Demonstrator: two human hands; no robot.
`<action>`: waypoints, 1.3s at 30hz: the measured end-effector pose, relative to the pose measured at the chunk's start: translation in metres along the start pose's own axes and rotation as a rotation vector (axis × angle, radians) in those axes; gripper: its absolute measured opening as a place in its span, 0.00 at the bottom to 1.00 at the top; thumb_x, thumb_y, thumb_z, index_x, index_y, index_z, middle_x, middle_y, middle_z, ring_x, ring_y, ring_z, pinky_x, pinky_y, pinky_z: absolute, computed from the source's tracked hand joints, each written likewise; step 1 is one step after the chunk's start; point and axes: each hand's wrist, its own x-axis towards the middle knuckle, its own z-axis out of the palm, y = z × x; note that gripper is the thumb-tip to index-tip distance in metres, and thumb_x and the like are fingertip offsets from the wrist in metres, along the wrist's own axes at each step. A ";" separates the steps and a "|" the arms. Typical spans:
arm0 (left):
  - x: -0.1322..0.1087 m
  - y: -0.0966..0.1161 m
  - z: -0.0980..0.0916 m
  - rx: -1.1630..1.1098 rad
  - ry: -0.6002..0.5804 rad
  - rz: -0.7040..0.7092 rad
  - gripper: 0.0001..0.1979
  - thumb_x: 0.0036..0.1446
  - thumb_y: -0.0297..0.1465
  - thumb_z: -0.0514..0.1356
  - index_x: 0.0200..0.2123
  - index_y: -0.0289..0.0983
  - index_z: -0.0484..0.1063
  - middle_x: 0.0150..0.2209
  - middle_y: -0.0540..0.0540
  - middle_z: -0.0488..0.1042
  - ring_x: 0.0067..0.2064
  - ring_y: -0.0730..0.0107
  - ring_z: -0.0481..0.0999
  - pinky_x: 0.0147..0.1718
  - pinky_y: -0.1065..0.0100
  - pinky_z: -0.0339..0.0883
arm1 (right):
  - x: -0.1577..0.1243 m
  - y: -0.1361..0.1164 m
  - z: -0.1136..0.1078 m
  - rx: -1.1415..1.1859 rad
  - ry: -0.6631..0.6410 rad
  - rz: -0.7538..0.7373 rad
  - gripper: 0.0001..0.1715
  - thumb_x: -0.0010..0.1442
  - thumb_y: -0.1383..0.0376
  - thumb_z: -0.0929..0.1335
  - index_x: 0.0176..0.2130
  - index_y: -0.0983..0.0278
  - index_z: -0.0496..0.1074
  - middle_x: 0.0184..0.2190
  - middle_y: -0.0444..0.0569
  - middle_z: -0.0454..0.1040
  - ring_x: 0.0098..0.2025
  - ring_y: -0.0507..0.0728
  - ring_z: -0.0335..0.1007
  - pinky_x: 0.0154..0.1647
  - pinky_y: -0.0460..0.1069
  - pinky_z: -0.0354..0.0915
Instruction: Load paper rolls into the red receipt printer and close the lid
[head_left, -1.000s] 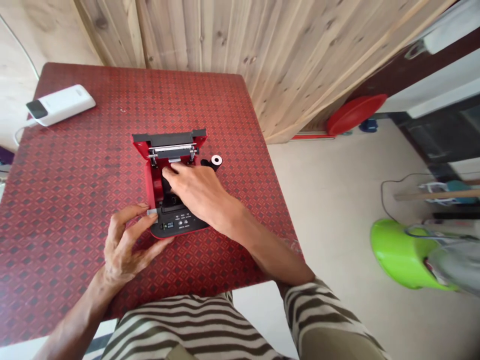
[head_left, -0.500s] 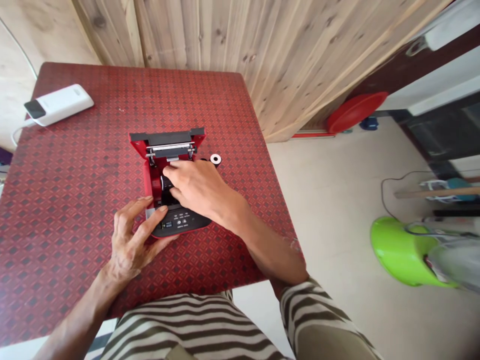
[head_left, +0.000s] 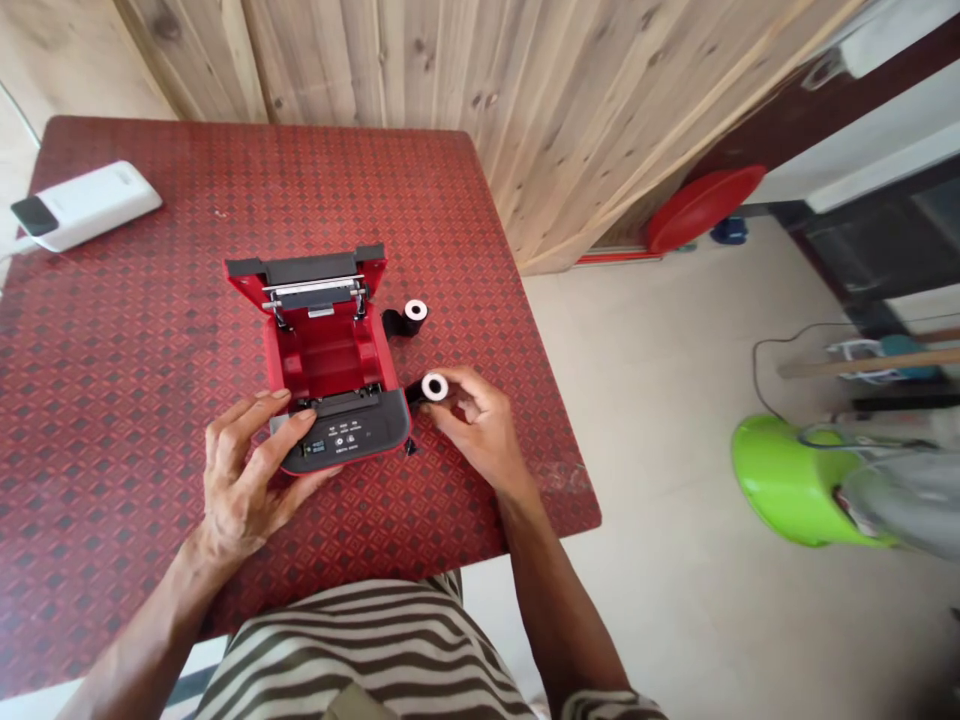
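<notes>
Two small black rolls with white cores on the red patterned tabletop (head_left: 150, 300). One roll (head_left: 433, 387) is pinched between thumb and fingertips of the right hand (head_left: 480, 425); its white end faces up toward the camera, long axis running roughly left-right, black body pointing at the printer. It sits at the fingertips, just off the right front corner of the small red printer with open lid (head_left: 326, 375). Second roll (head_left: 411, 312) lies free beyond the right fingers, near the printer's right wall, not touched.

Left hand (head_left: 247, 475): fingers spread, tips resting on the grey front panel and left front corner of the printer, thumb under its front edge.

Printer's red bay is open and bare, lid tipped back away from the person. The bay lies left and slightly beyond the right fingertips; the right hand is the nearer one to both rolls.

White rectangular power bank (head_left: 82, 205) far beyond the left fingers, well apart.
</notes>
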 end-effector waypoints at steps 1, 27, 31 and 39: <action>0.001 0.000 -0.001 -0.001 -0.003 0.006 0.36 0.51 0.34 0.76 0.62 0.40 0.69 0.59 0.35 0.73 0.60 0.48 0.74 0.58 0.49 0.72 | -0.003 0.002 0.003 -0.050 -0.027 -0.005 0.14 0.59 0.70 0.73 0.46 0.59 0.77 0.39 0.44 0.77 0.36 0.52 0.73 0.38 0.49 0.69; 0.008 -0.002 -0.020 -0.036 -0.084 0.027 0.29 0.53 0.30 0.74 0.57 0.39 0.73 0.54 0.38 0.77 0.56 0.51 0.75 0.54 0.51 0.74 | 0.065 -0.056 -0.035 -0.192 -0.242 -0.190 0.25 0.66 0.57 0.74 0.60 0.56 0.74 0.53 0.49 0.80 0.52 0.59 0.76 0.54 0.57 0.71; 0.003 -0.004 -0.016 -0.055 -0.083 0.015 0.26 0.57 0.32 0.71 0.58 0.38 0.73 0.56 0.35 0.75 0.58 0.47 0.74 0.56 0.47 0.72 | 0.049 -0.113 -0.018 -0.344 -0.492 -0.412 0.23 0.67 0.62 0.74 0.60 0.61 0.72 0.52 0.50 0.80 0.51 0.58 0.76 0.55 0.54 0.71; -0.001 -0.002 -0.013 -0.050 -0.061 -0.003 0.30 0.57 0.34 0.72 0.61 0.40 0.70 0.58 0.37 0.74 0.60 0.51 0.74 0.57 0.50 0.74 | 0.068 -0.134 0.064 -1.093 -0.700 -0.337 0.13 0.73 0.75 0.63 0.49 0.69 0.75 0.42 0.56 0.82 0.45 0.59 0.78 0.39 0.50 0.68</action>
